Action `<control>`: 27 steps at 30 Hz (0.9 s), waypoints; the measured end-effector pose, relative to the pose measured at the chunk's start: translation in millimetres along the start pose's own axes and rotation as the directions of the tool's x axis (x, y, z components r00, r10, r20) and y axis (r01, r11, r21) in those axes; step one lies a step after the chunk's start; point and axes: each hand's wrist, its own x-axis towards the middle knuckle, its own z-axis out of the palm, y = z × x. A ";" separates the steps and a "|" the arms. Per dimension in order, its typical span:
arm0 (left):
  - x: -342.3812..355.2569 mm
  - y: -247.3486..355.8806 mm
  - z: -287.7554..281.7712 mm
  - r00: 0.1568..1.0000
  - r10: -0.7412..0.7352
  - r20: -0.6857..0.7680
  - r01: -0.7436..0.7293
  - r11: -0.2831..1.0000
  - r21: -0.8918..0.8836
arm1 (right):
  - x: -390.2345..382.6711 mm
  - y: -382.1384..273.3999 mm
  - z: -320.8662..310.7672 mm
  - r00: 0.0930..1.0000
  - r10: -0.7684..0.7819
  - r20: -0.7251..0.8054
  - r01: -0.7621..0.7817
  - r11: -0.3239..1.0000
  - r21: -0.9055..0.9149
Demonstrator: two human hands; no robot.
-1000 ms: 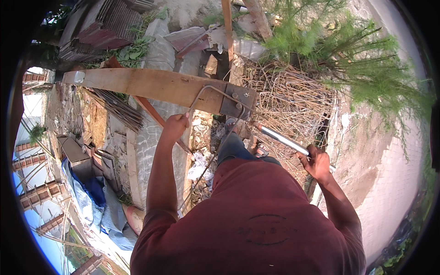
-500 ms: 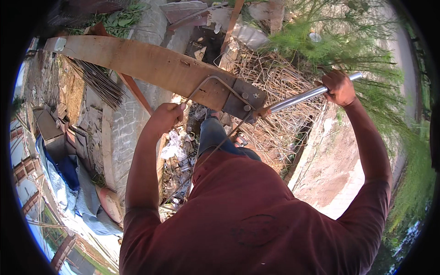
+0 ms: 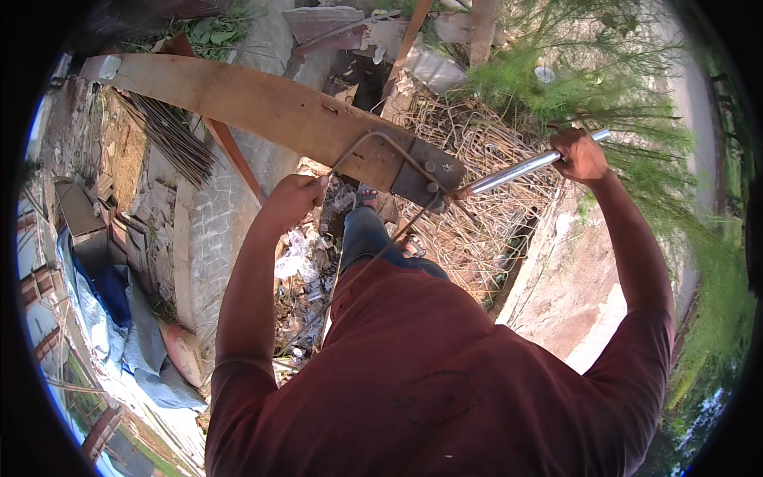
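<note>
My left hand (image 3: 294, 203) is closed around the end of a thin steel rod (image 3: 347, 153), which is bent into a hook shape over a plank. My right hand (image 3: 582, 155) grips a shiny metal pipe handle (image 3: 517, 171) near its outer end. The handle's inner end, rusty brown, meets the rod beside the bolts (image 3: 431, 176) on a dark metal plate (image 3: 419, 175). That plate sits at the right end of the long wooden plank (image 3: 238, 94). The rod's other length runs down toward my shirt.
Many bent steel rods (image 3: 477, 151) lie heaped beyond the plate. A bundle of straight rods (image 3: 171, 137) rests under the plank's left part, near a reddish slanting leg (image 3: 236, 159). Litter (image 3: 298, 258) covers ground by my feet. Feathery green branches (image 3: 540, 87) reach in at right; a blue tarp (image 3: 143, 342) lies left.
My right hand and the outer end of the pipe have shifted slightly left. My left hand stays closed on the rod, and the rod's bend looks much the same.
</note>
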 end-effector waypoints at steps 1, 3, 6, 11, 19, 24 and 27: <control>0.3 -2.4 0.2 1.000 -0.006 0.002 0.006 1.000 -0.017 | 2.2 8.4 -8.4 0.986 0.082 0.148 -0.094 0.992 0.078; -1.6 -1.1 -1.4 1.000 -0.015 0.011 0.015 0.999 -0.043 | 0.0 28.6 -24.3 0.936 0.237 0.261 -0.275 0.954 0.119; -3.2 6.5 -5.2 0.998 -0.049 0.050 0.053 0.996 -0.077 | -13.7 53.3 -3.0 0.912 0.386 0.141 -0.361 0.916 -0.176; 2.7 -4.4 -6.8 0.998 -0.069 -0.007 0.068 0.995 -0.071 | -43.1 15.5 5.3 0.845 0.535 0.008 -0.529 0.837 -0.139; 9.8 -9.5 -8.4 1.000 0.000 -0.026 -0.003 0.996 -0.091 | -196.1 -325.8 95.3 0.379 0.925 -0.006 -0.920 0.377 0.108; 21.4 -23.0 -4.6 0.992 0.116 0.039 -0.110 0.986 -0.128 | -172.6 -370.8 17.7 0.388 0.891 0.235 -0.917 0.348 0.197; 17.1 -4.0 2.2 0.985 0.149 0.086 -0.139 0.984 -0.114 | -199.0 -340.0 12.8 0.548 0.759 0.352 -0.804 0.362 0.472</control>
